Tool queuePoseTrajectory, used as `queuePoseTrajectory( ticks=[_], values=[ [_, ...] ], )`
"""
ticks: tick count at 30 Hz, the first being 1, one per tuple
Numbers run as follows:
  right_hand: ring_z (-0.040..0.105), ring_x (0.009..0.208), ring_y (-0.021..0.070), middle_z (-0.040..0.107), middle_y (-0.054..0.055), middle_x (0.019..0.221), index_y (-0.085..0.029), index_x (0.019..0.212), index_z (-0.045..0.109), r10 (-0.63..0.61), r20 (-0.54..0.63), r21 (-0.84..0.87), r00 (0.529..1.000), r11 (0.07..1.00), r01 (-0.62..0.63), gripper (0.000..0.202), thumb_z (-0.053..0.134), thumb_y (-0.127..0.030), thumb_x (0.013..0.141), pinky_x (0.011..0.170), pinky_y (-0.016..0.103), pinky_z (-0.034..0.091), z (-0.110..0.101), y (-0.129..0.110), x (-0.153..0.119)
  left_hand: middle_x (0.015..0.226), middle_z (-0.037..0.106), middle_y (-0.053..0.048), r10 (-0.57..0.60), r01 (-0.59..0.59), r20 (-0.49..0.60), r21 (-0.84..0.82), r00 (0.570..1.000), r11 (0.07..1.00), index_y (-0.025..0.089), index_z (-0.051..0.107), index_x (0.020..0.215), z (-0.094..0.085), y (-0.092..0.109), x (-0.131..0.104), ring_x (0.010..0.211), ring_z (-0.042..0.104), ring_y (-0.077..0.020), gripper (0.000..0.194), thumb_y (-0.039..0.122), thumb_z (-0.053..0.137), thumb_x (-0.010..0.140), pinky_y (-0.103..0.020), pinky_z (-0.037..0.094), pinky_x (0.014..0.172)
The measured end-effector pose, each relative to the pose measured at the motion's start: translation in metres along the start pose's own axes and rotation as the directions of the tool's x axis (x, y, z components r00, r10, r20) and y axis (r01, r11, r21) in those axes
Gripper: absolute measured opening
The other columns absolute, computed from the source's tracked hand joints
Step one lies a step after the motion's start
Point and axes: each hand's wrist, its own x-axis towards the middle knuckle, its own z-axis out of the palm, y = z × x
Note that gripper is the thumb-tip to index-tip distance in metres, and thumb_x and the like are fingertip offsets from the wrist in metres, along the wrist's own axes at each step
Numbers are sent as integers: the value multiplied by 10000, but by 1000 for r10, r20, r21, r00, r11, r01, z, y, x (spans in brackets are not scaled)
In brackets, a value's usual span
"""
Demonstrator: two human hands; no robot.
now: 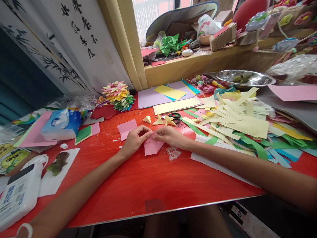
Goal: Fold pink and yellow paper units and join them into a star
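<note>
A small pink sheet of paper (pixel 151 148) with fold creases is held between my two hands, just above the red table. My left hand (pixel 135 140) pinches its upper left edge between thumb and fingers. On the other side, my right hand (pixel 170 136) grips its upper right edge, fingers bent. Behind my left hand lies another pink paper square (pixel 126 128). Folded cream paper pieces (pixel 158 119) stand just beyond my hands, beside a pair of scissors (pixel 175 116) with dark handles.
Cream, green and blue paper strips (pixel 232 115) are heaped on the right. A tissue pack (pixel 61 123) and a white box (pixel 21 191) stand left. Toward the back are a multicoloured folded-paper model (pixel 117 95), stacked coloured sheets (pixel 151 97) and a metal bowl (pixel 223 75).
</note>
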Motion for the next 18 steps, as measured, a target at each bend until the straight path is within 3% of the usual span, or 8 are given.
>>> queuePoseTrajectory(
  ticks=[5,12,18],
  values=[
    [316,524,68,401,-33,587,-150,642,491,23,-7,-14,1000,1000,-23,232,488,-320,801,494,241,226,0,-2,0,757,572,-5,19,-18,-11,19,1000,1000,164,563,774,0,-1,-1,706,510,-119,228,386,513,770,-240,398,663],
    [242,500,66,261,-50,546,-171,554,326,46,-115,-34,992,998,-50,341,496,-338,799,473,249,178,-1,-1,1,691,534,14,26,-25,-18,75,999,997,167,544,742,2,-1,0,644,479,-107,225,388,509,772,-223,376,606],
    [235,495,69,244,-49,537,-174,546,290,49,-136,-46,990,997,-56,368,499,-340,800,476,253,176,-2,-2,1,678,527,15,24,-20,-32,126,999,992,170,554,728,2,-1,-2,631,459,-105,232,385,492,785,-222,353,586]
  ],
)
